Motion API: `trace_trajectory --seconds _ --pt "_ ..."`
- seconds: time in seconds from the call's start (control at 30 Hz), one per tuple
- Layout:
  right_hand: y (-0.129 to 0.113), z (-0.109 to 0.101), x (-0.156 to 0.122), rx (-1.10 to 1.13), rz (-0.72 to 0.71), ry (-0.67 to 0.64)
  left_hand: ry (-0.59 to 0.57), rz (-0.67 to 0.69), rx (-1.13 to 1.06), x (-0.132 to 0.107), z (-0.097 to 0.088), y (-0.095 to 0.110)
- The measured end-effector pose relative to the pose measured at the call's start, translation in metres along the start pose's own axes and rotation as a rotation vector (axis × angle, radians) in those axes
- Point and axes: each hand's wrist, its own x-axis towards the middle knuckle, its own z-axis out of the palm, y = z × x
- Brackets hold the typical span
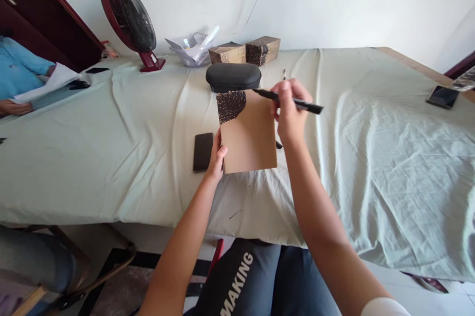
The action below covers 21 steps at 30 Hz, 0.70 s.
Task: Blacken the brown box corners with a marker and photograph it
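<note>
My left hand (217, 158) grips the lower left edge of a plain brown cardboard box (250, 138), its thumb showing near the front and its other fingers mostly hidden behind. Dense black pen strokes fill a patch (230, 106) in the box's upper left corner. Between the fingers of my right hand (291, 108) is a black marker (309, 106), its tip pointing left near the box's top edge. I cannot tell whether the tip touches the cardboard. Just left of my left hand lies a dark phone (203, 153). Part of a black object (278, 145) peeks out at the box's right side.
Behind the box stand a black zip case (233, 76) and two cardboard boxes, one heavily scribbled (262, 51). Farther left are a basket of papers (193, 54) and a fan (129, 19). A seated person (25, 68) holds papers. Another phone-like device (442, 97) lies far right.
</note>
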Motion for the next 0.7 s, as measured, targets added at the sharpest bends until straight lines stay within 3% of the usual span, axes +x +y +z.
trace_trajectory --seconds 0.1,0.2,0.3,0.37,0.43,0.57,0.7 --pt "0.006 -0.031 0.006 0.042 0.023 0.174 0.057 0.013 -0.043 0.003 -0.001 -0.001" --pt "0.026 -0.076 -0.004 0.011 0.150 0.043 0.134 0.046 -0.019 0.006 -0.004 -0.003" --pt "0.048 -0.115 -0.031 -0.042 0.493 -0.050 0.165 0.053 -0.025 0.008 -0.005 -0.004" --pt "0.057 -0.129 -0.047 -0.020 0.633 -0.102 0.162 0.048 -0.048 0.008 -0.004 -0.003" --pt "0.061 -0.132 -0.058 0.032 0.655 -0.155 0.162 0.054 -0.070 0.007 -0.004 -0.002" --pt "0.062 -0.117 -0.065 0.065 0.618 -0.281 0.173 0.055 -0.042 0.006 -0.003 0.002" --pt "0.059 -0.108 -0.069 -0.238 0.645 -0.454 0.165 0.069 0.007 0.005 -0.004 0.002"
